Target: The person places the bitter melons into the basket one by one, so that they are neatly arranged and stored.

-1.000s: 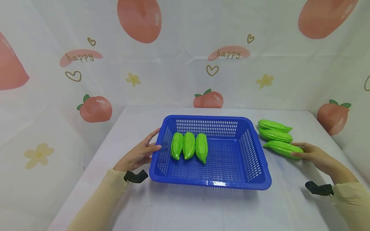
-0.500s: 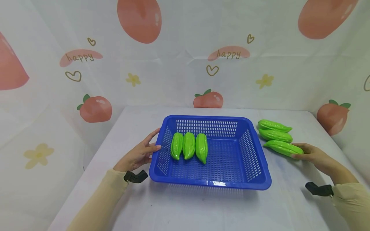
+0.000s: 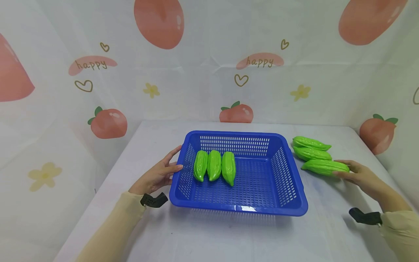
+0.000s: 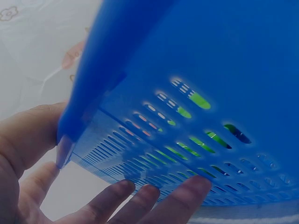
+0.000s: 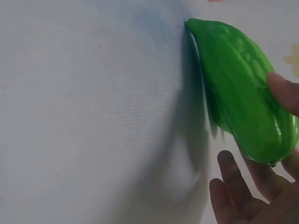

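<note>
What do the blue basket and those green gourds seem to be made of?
The blue basket looks like molded plastic with a smooth, slightly shiny finish: its slots are regular and its near rim catches a bright glint. The green gourds look glossy and artificial, perhaps plastic or painted foam, given their uniform vivid color and sharp highlights.

The person's left forearm (image 3: 111, 227), in a beige sleeve, slants up and inward from the lower left of the head view to a bare left hand (image 3: 155, 177). The left thumb (image 4: 30, 135) stands apart from the spread left fingers (image 4: 187, 196), the hand gripping lightly. The right forearm (image 3: 400, 233), sleeved alike, comes in from the lower right, its right hand (image 3: 366, 178) pointing inward. The right thumb (image 5: 284, 93) pinches opposite the fingers, while two right fingers (image 5: 237, 179) extend free, slightly bent. The hands are well apart.
</note>
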A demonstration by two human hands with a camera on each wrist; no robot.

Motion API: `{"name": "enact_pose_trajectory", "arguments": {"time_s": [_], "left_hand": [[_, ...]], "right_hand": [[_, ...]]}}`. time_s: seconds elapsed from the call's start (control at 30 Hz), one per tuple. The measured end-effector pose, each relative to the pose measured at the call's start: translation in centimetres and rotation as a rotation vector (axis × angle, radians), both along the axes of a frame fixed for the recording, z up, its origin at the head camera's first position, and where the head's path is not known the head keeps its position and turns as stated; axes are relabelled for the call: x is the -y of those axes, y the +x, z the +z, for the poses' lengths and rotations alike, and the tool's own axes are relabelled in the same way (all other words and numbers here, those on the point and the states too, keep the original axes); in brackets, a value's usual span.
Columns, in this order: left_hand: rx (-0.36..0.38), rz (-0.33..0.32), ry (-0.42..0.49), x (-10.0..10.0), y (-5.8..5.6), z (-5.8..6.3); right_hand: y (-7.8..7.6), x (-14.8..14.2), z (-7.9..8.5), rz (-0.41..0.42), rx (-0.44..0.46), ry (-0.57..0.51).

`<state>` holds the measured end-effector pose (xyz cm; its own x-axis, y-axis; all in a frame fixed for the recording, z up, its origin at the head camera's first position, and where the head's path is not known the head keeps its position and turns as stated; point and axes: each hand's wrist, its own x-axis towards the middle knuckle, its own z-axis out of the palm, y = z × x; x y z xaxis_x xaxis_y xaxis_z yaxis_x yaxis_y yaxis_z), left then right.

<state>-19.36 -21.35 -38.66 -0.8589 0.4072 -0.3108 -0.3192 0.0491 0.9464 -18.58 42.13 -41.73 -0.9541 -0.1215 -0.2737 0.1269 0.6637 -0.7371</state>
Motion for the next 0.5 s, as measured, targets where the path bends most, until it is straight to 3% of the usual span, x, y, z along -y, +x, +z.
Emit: {"name": "enact_pose_trajectory", "arguments": {"time_s": [0.27,0.5], "left_hand": [[0.002,-0.003,0.006,0.1,-0.1,-0.1],[0.0,-0.002,0.003,0.1,0.0,-0.1]], "right_hand": [[0.2,-0.1,0.5,-0.021,-0.123,0.033],[0.2,0.0,1.2,-0.048,-0.277,-0.05]]}}
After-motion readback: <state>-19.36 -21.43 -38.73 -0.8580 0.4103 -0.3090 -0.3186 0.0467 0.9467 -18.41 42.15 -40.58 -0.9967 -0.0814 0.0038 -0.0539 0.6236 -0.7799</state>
